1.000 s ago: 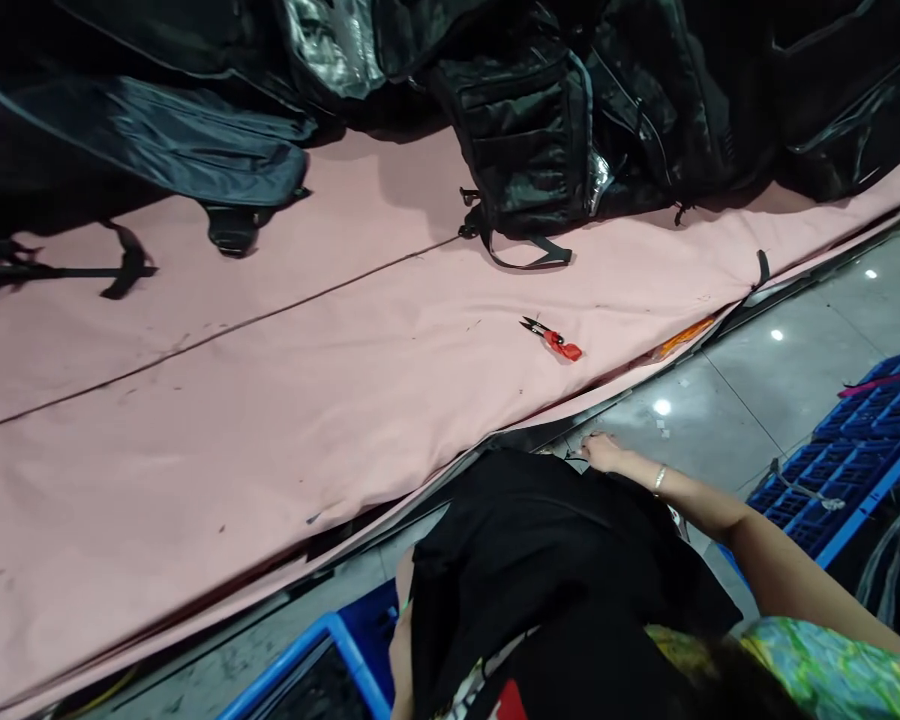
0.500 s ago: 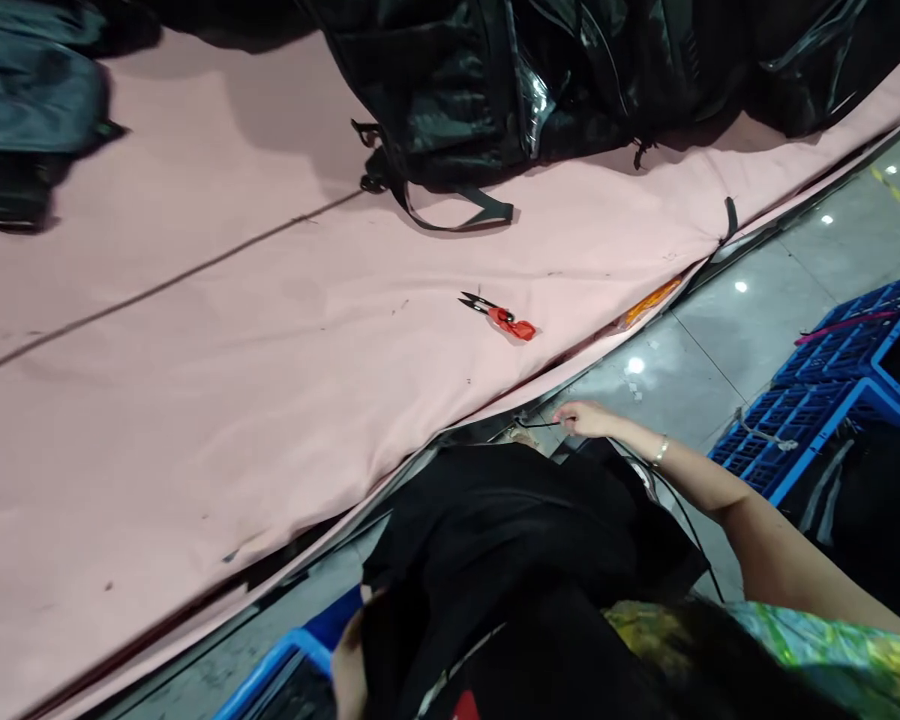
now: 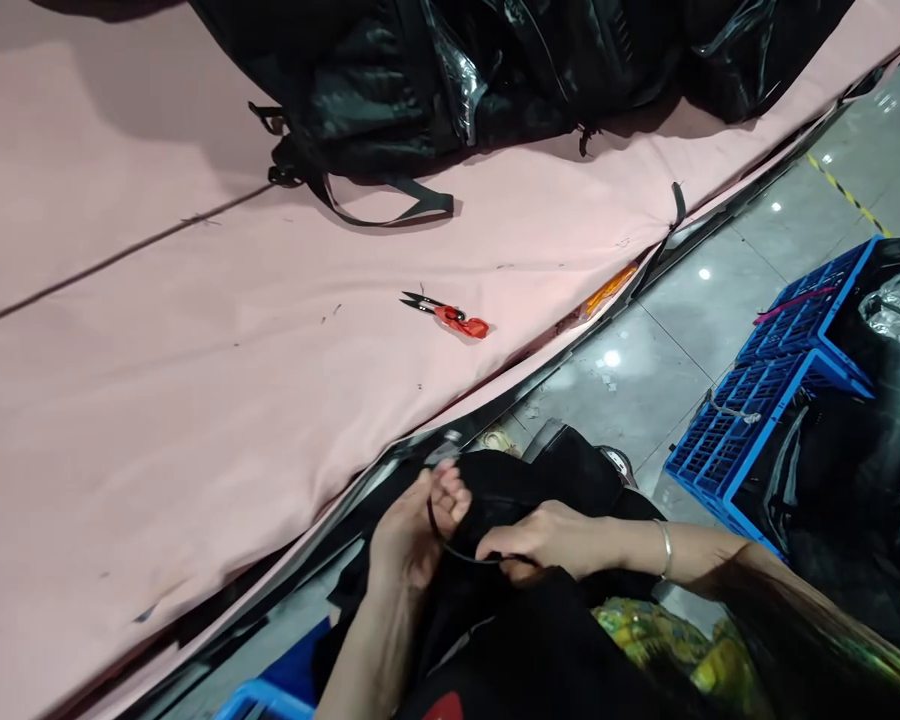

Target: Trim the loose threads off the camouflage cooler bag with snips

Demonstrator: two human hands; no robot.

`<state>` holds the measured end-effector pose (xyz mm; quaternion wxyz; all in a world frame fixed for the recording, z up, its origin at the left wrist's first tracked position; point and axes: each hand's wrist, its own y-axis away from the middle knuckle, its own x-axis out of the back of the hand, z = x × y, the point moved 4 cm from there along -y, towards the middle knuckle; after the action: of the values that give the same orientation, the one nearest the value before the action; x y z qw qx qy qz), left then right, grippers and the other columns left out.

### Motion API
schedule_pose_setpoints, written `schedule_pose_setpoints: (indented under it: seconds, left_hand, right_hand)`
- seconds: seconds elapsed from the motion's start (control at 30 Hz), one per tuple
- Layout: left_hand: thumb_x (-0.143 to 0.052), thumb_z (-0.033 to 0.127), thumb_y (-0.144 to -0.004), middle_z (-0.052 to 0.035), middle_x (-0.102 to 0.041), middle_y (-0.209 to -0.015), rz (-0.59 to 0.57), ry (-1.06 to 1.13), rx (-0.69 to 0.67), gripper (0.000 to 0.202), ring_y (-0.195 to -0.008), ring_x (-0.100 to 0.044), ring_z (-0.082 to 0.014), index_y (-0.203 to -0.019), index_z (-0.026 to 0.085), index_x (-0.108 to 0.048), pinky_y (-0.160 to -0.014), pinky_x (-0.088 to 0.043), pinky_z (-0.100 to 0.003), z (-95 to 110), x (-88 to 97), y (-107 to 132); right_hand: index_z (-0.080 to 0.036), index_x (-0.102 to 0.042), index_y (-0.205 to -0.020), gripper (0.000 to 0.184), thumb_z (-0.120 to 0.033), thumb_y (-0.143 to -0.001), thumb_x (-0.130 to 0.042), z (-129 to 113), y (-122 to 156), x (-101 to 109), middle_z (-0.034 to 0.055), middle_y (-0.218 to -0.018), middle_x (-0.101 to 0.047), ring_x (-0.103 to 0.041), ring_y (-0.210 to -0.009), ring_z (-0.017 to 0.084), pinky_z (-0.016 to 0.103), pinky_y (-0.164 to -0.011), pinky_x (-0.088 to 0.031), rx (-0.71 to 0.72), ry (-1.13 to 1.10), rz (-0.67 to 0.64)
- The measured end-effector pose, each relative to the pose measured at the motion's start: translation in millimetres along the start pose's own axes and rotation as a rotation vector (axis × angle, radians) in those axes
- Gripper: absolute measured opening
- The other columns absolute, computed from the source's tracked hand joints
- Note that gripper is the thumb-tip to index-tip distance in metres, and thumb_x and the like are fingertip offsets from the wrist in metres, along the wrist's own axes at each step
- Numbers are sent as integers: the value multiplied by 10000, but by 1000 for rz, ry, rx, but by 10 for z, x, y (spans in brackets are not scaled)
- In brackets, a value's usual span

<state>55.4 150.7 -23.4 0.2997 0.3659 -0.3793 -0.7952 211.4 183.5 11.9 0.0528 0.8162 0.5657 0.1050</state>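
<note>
Over my lap lies black fabric (image 3: 487, 490). My left hand (image 3: 418, 520) is turned palm up above it, fingers curled in on a thin black cord (image 3: 457, 552). From there the cord bows down to my right hand (image 3: 544, 540), which is closed around it, knuckles up. Just past my left fingertips shows a small clear, shiny piece (image 3: 446, 450), too blurred to name. Thread snips (image 3: 444, 313) with red-wrapped handles lie on the pink cloth beyond my hands, touched by neither.
The pink cloth covers a long table (image 3: 217, 430), its edge running diagonally before me. Black backpacks (image 3: 390, 90) lie along the far side. Something orange (image 3: 611, 288) is tucked at the edge. Blue crates (image 3: 742, 400) holding black goods stand on the tiled floor at right; another blue crate (image 3: 270, 695) is below left.
My right hand has drawn back from the far end of the cord to over my lap. My left hand has risen from the lower left to join it at the cord. The view has shifted right.
</note>
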Motion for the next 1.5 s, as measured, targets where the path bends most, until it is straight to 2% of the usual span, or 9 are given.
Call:
schedule_pose_setpoints:
  seconds: [0.13,0.3,0.5,0.63,0.73,0.87,1.0,1.13,1.5]
  left_hand:
    - [-541,123,-757,66,-359,-500,-76,120,-113,61,-362,-295,2,-775,86,-587,-362,-311,-111,47,198,38]
    - [-698,229,-649,4,-530,-640,-139,-67,-91,221,-524,-477,-57,-817,110,-618,-474,-421,-161,-119,86,248]
    - [-705,307,-650,-19,-615,-674,-151,-213,-48,239,-597,-562,-93,-788,126,-631,-594,-470,-205,-287,54,293]
    - [-691,355,-659,-48,-644,-693,-174,-310,-42,280,-650,-609,-137,-789,112,-646,-667,-490,-255,-313,107,261]
    - [-680,369,-670,-64,-654,-711,-202,-332,-39,297,-671,-620,-157,-803,106,-651,-687,-493,-279,-338,114,215]
    - [-673,368,-679,-69,-657,-732,-226,-300,-30,302,-694,-625,-170,-830,107,-649,-694,-496,-292,-359,125,172]
    - [-677,357,-676,-54,-645,-707,-217,-259,-49,281,-680,-618,-158,-810,112,-644,-676,-487,-272,-330,152,193]
    - [-672,345,-683,-20,-609,-640,-209,-213,-86,255,-604,-583,-121,-799,121,-637,-628,-472,-244,-289,191,228]
    - [-714,353,-619,-40,-629,-650,-103,-138,-145,317,-615,-581,-122,-808,106,-653,-632,-463,-240,-230,378,247]
  right_hand:
    - [-187,-615,-971,232,-291,-822,-469,89,51,106,-22,-723,-612,-535,-621,61,162,-619,-401,10,-55,-115]
    - [-139,-628,-968,344,-389,-847,-426,432,-220,176,44,-818,-617,-553,-613,83,202,-592,-439,-269,-209,157]
    - [-127,-644,-880,428,-516,-789,-489,352,-594,-43,6,-699,-577,-534,-682,103,262,-721,-447,-115,-504,305]
    - [-147,-647,-909,374,-473,-740,-581,341,-636,-100,51,-842,-629,-565,-789,135,302,-791,-450,-139,-809,380]
    - [-150,-644,-915,349,-448,-742,-592,384,-611,-107,69,-879,-634,-576,-788,136,310,-784,-458,-178,-963,328]
    - [-137,-643,-880,329,-432,-746,-589,489,-571,-65,30,-751,-608,-556,-681,105,281,-719,-466,-197,-858,306]
    - [-132,-652,-781,281,-401,-712,-610,598,-570,2,9,-673,-606,-550,-623,103,266,-668,-473,-198,-528,432]
    - [-134,-658,-807,263,-373,-713,-599,601,-620,25,22,-689,-639,-551,-578,98,251,-616,-467,-192,-390,478]
    - [-155,-613,-755,282,-408,-648,-677,423,-743,-101,-7,-653,-605,-496,-554,76,221,-565,-414,-209,-571,306]
